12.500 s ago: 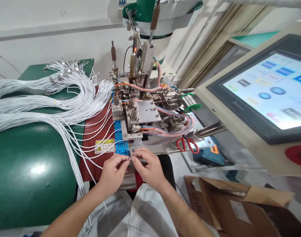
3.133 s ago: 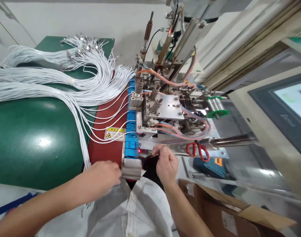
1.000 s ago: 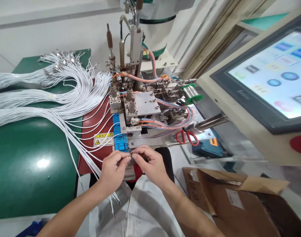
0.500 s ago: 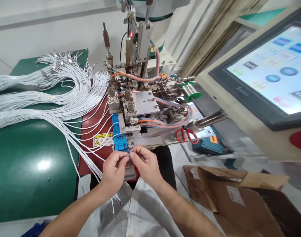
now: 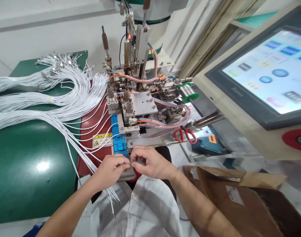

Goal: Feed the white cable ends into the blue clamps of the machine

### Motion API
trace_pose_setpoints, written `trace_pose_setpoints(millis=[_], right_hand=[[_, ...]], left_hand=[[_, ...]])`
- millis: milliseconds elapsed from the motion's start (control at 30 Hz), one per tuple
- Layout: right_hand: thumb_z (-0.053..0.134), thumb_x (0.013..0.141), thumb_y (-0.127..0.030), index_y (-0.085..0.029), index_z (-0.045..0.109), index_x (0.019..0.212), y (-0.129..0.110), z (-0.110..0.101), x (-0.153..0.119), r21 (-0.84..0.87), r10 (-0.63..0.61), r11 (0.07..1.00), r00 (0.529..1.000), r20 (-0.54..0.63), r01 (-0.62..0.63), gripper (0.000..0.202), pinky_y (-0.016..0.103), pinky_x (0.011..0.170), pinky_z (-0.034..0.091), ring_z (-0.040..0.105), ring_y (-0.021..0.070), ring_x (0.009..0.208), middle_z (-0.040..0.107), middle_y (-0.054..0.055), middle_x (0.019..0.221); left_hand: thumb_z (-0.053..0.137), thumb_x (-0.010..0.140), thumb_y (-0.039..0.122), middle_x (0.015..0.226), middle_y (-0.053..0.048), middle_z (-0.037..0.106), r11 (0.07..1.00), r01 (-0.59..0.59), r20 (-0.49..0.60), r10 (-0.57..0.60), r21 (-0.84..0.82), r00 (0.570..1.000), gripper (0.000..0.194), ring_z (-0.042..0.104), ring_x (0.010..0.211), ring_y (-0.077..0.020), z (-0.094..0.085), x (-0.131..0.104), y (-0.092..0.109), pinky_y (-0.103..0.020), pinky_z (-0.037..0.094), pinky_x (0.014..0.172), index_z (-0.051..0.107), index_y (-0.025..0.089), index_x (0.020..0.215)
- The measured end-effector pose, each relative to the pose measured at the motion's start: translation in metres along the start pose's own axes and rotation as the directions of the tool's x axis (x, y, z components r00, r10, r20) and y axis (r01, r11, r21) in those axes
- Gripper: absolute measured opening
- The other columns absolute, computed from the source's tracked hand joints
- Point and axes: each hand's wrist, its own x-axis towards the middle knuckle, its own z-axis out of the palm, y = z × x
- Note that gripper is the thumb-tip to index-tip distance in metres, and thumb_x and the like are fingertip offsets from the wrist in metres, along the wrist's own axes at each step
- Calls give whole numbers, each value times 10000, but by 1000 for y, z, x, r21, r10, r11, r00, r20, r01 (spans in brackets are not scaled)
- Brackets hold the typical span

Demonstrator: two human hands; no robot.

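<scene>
My left hand (image 5: pixel 113 169) and my right hand (image 5: pixel 150 162) meet fingertip to fingertip just in front of the machine's near edge. Both are closed in a pinch. Whatever lies between the fingertips is too small and too covered to make out. Right beyond them is a row of blue fixture blocks (image 5: pixel 119 146), with single white cables running into it from the left. Past my left wrist hangs a bundle of white cables (image 5: pixel 91 161), its loose stripped ends dangling over my lap. The metal machine (image 5: pixel 140 105) stands behind the fixture blocks.
A green tabletop (image 5: pixel 37 184) bears thick bundles of white cables (image 5: pixel 54 98). Red-handled scissors (image 5: pixel 185 135) and a solder wire spool (image 5: pixel 187 92) are on the machine's right side. A touchscreen (image 5: pixel 268 72) juts in at right, above a cardboard box (image 5: pixel 236 197).
Both hands have drawn slightly down towards me, away from the blue blocks. My right hand has turned more sideways, its fingers still pinched against the left ones. The view has shifted slightly.
</scene>
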Motion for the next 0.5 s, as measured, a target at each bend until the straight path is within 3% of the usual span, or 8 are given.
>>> trace_pose_setpoints(millis=[67,133,233,300,400,500], right_hand=[[509,668,-53,-177,539,649,0,4,1,24,-21,999,999,-50,22,129,209,555,377,458,93,589,512,-21,646],[508,697,-82,-178,523,646,1,13,1,64,-24,997,979,-203,37,109,218,557,386,467,101,596,507,-15,645],[510,738,-125,-182,522,650,-1,34,0,87,7,995,875,-484,40,105,231,552,398,482,111,596,516,-6,648],[513,751,-132,-184,530,652,-2,47,-1,80,31,997,799,-601,21,113,241,563,413,494,117,603,524,-2,645],[519,757,-133,-186,547,661,-4,57,-2,20,3,1000,746,-666,14,113,263,595,435,517,132,630,541,11,649],[524,749,-133,-189,572,694,-1,57,-5,-80,-87,996,759,-646,45,92,291,631,446,534,149,660,569,26,675]], left_hand=[[482,810,147,662,3,595,1000,19,-43,-20,-24,999,201,526,625,-105,0,0,1,-197,416,607,634,174,681],[496,814,185,685,-4,612,996,42,-168,-55,-84,984,171,543,648,-114,6,-1,-1,-203,434,624,639,175,720],[516,815,250,754,-24,631,969,66,-330,-144,-237,933,149,570,689,-130,18,-2,-5,-224,469,657,636,168,780],[521,815,268,778,-32,631,945,67,-384,-194,-320,902,155,580,711,-137,24,-3,-6,-241,483,687,630,160,795],[538,807,275,778,-30,624,924,60,-424,-230,-377,876,152,582,729,-137,27,-3,-7,-239,489,699,628,154,791],[558,798,277,781,-22,616,892,62,-411,-267,-447,872,139,586,734,-129,26,-3,-6,-227,497,694,624,155,800]])
